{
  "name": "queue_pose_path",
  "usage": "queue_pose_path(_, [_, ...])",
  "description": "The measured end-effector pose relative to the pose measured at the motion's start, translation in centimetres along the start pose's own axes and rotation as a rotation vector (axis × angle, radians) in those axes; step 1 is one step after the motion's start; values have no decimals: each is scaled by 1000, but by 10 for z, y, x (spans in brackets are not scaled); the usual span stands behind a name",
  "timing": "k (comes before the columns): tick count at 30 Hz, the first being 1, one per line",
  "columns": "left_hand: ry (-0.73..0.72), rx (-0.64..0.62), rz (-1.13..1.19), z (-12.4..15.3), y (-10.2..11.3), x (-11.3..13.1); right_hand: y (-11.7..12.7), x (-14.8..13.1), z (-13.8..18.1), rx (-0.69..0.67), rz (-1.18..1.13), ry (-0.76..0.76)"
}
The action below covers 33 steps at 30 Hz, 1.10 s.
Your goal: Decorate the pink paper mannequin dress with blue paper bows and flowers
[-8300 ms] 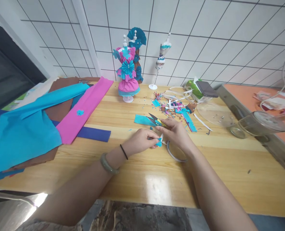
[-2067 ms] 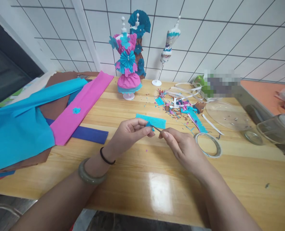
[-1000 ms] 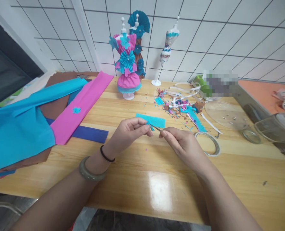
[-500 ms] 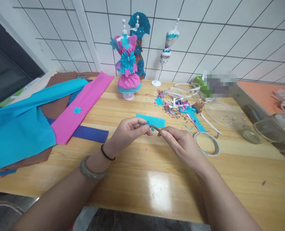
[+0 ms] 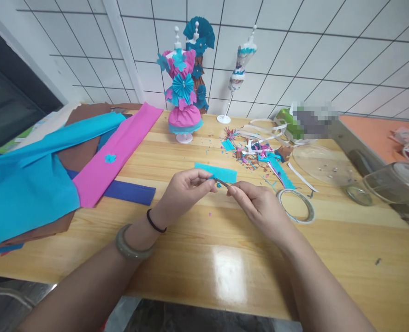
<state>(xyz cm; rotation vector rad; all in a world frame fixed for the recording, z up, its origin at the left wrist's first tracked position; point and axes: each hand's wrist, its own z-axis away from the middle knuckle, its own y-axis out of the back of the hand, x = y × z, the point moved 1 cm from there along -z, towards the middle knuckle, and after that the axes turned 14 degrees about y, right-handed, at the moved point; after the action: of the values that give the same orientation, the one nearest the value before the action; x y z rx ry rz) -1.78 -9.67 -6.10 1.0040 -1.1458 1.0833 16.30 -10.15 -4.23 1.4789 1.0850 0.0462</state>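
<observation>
My left hand (image 5: 190, 189) pinches a small piece of blue crepe paper (image 5: 212, 176) between thumb and fingertips, its shape mostly hidden. Closed around a pair of small scissors (image 5: 222, 183), my right hand (image 5: 256, 205) points the dark, slim blades left at that piece; the handles are hidden in the palm. Tiny blue bits show just under the blades. Behind both hands a flat light-blue crepe paper strip (image 5: 225, 172) lies on the wooden table (image 5: 186, 263). To the right of my right hand lies a roll of tape (image 5: 310, 212).
Crepe paper sheets (image 5: 27, 193) are heaped at left, with a blue paper flower (image 5: 110, 158) on the pink sheet (image 5: 93, 184). A dressed mannequin stand (image 5: 184, 117) and a barer one (image 5: 237, 80) stand at the back. Paper scraps (image 5: 249, 159) and a clear jar (image 5: 394, 182) are at right.
The scissors blades and my fingers have shifted very slightly at the blue piece. Both hands stay in nearly the same place, and the view has moved a little.
</observation>
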Motion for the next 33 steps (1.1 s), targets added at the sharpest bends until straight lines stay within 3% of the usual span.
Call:
queue_pose_path(12, [40, -76, 67, -1, 2, -3, -1, 4, 1, -14, -8, -10])
queue_pose_path(26, [46, -41, 105, -3, 3, -3, -2, 7, 0, -3, -94, -48])
queue_pose_path(33, [38, -119, 71, -3, 2, -4, -3, 5, -1, -27, -120, -18])
